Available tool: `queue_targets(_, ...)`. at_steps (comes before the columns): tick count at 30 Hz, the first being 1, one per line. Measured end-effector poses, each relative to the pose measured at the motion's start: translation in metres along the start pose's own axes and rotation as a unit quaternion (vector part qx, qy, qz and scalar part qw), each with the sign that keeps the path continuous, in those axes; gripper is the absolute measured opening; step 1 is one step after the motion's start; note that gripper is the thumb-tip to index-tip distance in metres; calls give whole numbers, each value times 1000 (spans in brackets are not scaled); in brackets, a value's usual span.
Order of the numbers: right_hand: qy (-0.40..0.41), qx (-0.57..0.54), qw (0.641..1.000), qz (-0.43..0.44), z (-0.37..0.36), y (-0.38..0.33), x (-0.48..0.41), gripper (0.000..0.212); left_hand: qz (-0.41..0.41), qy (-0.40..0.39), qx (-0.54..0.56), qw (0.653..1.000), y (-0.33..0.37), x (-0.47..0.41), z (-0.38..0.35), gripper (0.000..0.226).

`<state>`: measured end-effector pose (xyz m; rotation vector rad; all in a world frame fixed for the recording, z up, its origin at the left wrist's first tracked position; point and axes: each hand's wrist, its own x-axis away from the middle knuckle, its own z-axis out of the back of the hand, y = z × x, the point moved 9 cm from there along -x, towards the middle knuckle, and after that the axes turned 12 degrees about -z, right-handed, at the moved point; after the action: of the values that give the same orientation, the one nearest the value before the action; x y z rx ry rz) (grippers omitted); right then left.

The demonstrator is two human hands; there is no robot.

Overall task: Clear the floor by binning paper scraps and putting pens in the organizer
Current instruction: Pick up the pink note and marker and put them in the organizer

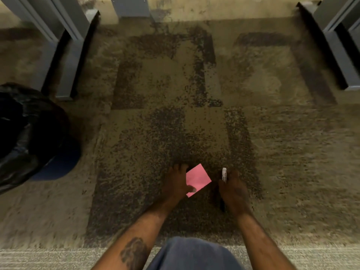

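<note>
Down low, the fingers [191, 189] of the left hand [176, 184] were pinched on a pink paper scrap [198, 179], the thumb pressed on its near corner and the other fingertips curled over its far left edge. The square sheet sat tilted like a diamond just above the floor [175, 84]; whether it still touched the carpet could not be told. Just beside it, the right hand [234, 191] was closed around a pen [224, 174], its fingers wrapped together about the barrel. The white end of the pen stuck out past the knuckles, pointing away from the person, and the dark end showed below the palm. The two hands were near each other but apart, both forearms reaching out over a blue-clad knee [192, 254]. The carpet was mottled tan and dark brown. Well apart to the left stood a bin [58, 162] lined with a black bag [23, 123]. Grey furniture legs [72, 61] stood at the far left and right.
</note>
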<state>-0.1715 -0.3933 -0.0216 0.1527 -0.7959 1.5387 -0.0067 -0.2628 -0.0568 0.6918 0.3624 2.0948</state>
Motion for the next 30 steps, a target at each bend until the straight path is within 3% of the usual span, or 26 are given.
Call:
queue_targets(5, -21, -12, 1000, 13, 15, -18, -6, 39, 42, -34, 145, 988, -9, 3, 7, 68)
queue_targets(8, -35, -16, 999, 38, 40, -39, 11, 37, 66, 3, 244, 967, -2, 26, 40, 24)
queue_targets(11, -48, -3, 998, 46, 89, -67, 52, 34, 115, 30, 302, 946, 24, 70, 104, 19)
queue_targets(14, -82, 16, 996, 44, 144, -98, 111, 34, 152, 44, 358, 920, 63, 125, 179, 28)
queue_targets(17, -90, 56, 991, 78, 213, -149, 185, 36, 151, 74, 414, 895, 110, 184, 278, 23)
queue_targets(23, -112, 92, 977, 154, 353, -274, 345, 33, 125, 126, 430, 885, 192, 289, 492, 16)
queue_targets(30, -100, 43, 969, 221, 481, -416, 480, 33, 130, 236, 435, 859, 243, 380, 710, 16)
